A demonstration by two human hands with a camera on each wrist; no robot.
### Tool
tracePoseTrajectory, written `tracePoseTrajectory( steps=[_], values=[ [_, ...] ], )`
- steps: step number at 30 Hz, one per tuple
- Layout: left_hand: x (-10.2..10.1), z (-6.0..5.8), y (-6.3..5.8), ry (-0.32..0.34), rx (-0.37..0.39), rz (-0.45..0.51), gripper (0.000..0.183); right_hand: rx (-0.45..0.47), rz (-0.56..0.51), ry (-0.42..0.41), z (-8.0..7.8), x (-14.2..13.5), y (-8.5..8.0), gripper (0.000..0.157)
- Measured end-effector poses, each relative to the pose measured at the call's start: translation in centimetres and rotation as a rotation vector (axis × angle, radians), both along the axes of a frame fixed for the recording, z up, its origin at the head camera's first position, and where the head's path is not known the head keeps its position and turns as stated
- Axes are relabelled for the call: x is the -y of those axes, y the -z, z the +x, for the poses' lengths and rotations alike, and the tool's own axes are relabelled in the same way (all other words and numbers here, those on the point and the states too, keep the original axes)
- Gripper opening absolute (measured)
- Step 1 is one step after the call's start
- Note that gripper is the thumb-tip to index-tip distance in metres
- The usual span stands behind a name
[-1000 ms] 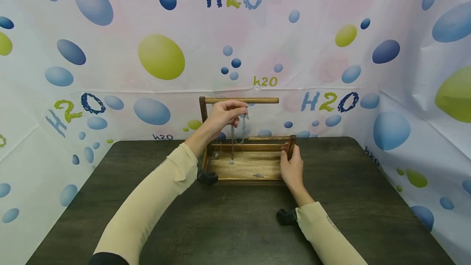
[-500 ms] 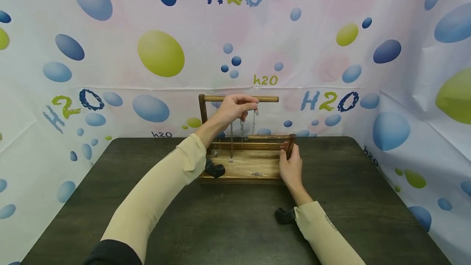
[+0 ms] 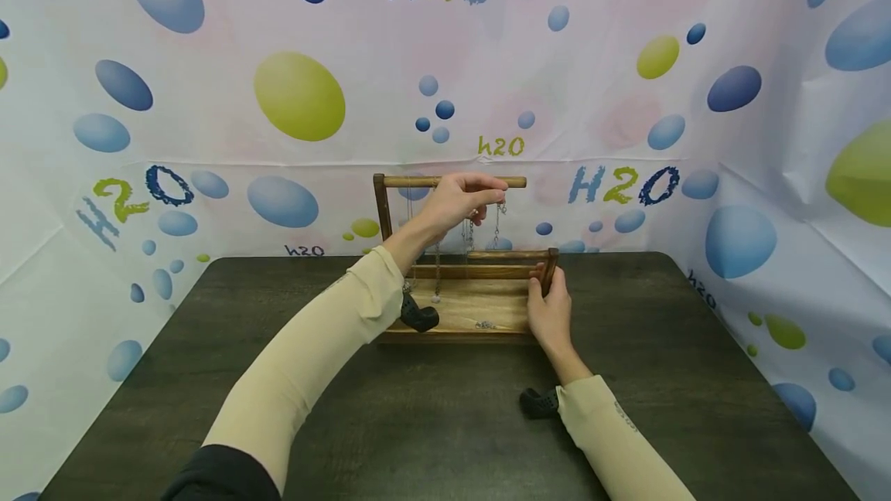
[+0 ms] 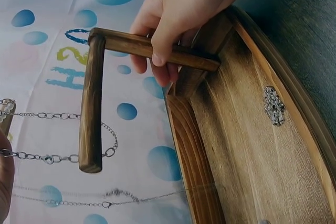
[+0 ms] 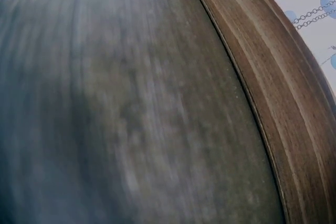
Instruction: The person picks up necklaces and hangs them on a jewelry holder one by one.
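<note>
Currently left hand [image 3: 459, 202] pinching silver chain [image 4: 49, 159], right hand [image 3: 550, 312] gripping wooden stand's short upright [image 4: 194, 60]

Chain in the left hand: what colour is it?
Silver-grey. The chain shows best in the left wrist view.

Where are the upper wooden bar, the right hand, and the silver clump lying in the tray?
Upper wooden bar [image 3: 412, 182]: head view, bare stretch toward its left end in the picture.
Right hand [image 3: 551, 312]: head view, back of the hand.
Silver clump [image 4: 274, 106]: left wrist view, its middle.
</note>
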State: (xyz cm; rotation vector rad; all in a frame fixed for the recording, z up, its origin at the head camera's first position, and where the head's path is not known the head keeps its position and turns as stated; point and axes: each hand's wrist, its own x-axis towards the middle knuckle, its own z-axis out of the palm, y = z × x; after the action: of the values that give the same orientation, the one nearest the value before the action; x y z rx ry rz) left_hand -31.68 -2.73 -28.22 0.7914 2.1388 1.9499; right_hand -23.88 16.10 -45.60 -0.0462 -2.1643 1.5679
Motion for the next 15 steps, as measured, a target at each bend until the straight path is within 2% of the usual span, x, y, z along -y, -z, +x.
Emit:
tracePoseTrajectory(
  steps=[15],
  values=[
    [-2.4,0.1,-0.6,0.059,-0.006,-0.016,0.025,0.001,0.002,0.012,-0.1,0.0,0.0,0.029]
  ],
)
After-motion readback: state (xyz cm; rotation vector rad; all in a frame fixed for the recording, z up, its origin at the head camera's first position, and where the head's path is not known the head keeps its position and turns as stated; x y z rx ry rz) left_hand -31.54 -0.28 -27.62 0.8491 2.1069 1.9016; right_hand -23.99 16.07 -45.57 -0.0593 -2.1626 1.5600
